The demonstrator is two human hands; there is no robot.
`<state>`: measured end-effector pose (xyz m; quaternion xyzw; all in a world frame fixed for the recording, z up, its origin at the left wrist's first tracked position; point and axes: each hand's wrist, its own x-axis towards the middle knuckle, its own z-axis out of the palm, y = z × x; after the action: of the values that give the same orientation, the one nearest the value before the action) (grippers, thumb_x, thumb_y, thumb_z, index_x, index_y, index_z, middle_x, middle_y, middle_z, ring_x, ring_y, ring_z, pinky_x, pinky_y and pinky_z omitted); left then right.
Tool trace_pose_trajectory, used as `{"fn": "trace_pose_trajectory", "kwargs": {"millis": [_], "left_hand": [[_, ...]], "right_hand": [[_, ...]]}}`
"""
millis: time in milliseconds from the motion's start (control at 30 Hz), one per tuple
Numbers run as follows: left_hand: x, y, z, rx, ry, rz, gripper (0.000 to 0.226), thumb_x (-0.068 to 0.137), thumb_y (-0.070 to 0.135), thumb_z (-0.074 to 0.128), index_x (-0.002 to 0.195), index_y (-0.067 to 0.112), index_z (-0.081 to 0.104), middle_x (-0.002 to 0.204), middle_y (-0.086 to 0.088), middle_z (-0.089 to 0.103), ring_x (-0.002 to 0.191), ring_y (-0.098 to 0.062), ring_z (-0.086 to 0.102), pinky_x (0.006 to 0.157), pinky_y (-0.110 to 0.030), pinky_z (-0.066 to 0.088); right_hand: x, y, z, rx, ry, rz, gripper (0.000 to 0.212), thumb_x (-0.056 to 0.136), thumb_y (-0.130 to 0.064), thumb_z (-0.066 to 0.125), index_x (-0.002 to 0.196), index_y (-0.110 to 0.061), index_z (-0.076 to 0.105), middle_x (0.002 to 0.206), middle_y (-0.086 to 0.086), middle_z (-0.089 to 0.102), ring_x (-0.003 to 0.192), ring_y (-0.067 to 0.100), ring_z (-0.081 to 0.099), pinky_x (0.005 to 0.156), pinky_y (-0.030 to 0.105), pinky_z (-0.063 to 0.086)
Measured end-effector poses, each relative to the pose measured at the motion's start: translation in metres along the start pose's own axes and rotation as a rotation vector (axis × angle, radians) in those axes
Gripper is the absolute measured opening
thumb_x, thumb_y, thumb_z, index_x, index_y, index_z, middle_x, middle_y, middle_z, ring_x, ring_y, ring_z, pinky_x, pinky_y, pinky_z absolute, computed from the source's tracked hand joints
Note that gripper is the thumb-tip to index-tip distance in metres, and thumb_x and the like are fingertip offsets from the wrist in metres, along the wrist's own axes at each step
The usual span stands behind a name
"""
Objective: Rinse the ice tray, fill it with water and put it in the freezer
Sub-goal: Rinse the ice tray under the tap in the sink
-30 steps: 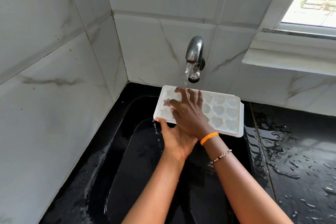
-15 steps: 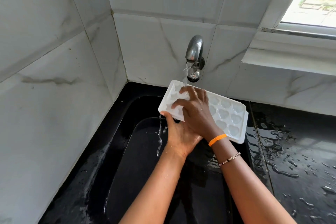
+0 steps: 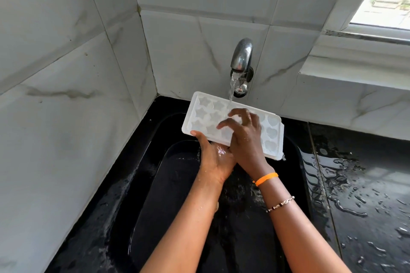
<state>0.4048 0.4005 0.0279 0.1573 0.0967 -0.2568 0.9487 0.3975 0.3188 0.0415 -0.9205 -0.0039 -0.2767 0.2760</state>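
A white ice tray [image 3: 204, 115] with star and heart moulds is held above the black sink [image 3: 173, 195], tilted slightly down to the right. My left hand [image 3: 213, 157] grips its near edge from below, thumb on the rim. My right hand [image 3: 244, 135] lies on top of the tray with curled fingers rubbing the moulds. Water runs from the steel tap [image 3: 241, 57] onto the tray right by my right fingers. Part of the tray's middle is hidden under my right hand.
Marble-patterned tiled walls [image 3: 66, 95] close in the left and back. A wet black countertop [image 3: 366, 206] lies to the right of the sink. A window ledge [image 3: 355, 68] juts out at the upper right.
The tray has shifted left and levelled a little under the stream. My right hand has moved rightward over the moulds, fingers now more curled. Water no longer pours off the left corner.
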Motion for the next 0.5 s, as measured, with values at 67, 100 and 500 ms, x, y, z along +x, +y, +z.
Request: {"fn": "trace_pose_trajectory", "kwargs": {"millis": [67, 100, 500], "left_hand": [[0.002, 0.002, -0.001, 0.011, 0.029, 0.026, 0.087, 0.079, 0.079, 0.017, 0.135, 0.018, 0.047, 0.128, -0.011, 0.058, 0.113, -0.026, 0.057, 0.079, -0.037, 0.056], [0.003, 0.003, -0.001, 0.007, 0.044, 0.036, 0.085, 0.08, 0.077, 0.017, 0.133, 0.018, 0.048, 0.126, -0.011, 0.058, 0.112, -0.026, 0.057, 0.078, -0.037, 0.055], [0.01, 0.006, -0.033, 0.035, 0.093, 0.024, 0.048, 0.091, 0.056, 0.04, 0.096, 0.011, 0.055, 0.133, -0.026, 0.046, 0.128, -0.035, 0.044, 0.111, -0.046, 0.03]], "right_hand": [[-0.005, 0.002, 0.003, -0.019, 0.039, 0.022, 0.059, 0.059, -0.008, 0.019, 0.086, -0.024, 0.068, 0.109, 0.004, 0.056, 0.103, 0.027, 0.038, 0.09, 0.046, 0.037], [-0.009, 0.003, 0.005, -0.07, 0.018, 0.009, 0.056, 0.061, -0.008, 0.021, 0.086, -0.025, 0.068, 0.109, 0.005, 0.055, 0.105, 0.026, 0.035, 0.093, 0.049, 0.037], [-0.018, 0.004, 0.014, -0.211, -0.341, -0.033, 0.05, 0.08, -0.025, 0.023, 0.107, -0.037, 0.063, 0.137, 0.004, 0.037, 0.127, 0.032, 0.023, 0.111, 0.056, 0.013]]}}
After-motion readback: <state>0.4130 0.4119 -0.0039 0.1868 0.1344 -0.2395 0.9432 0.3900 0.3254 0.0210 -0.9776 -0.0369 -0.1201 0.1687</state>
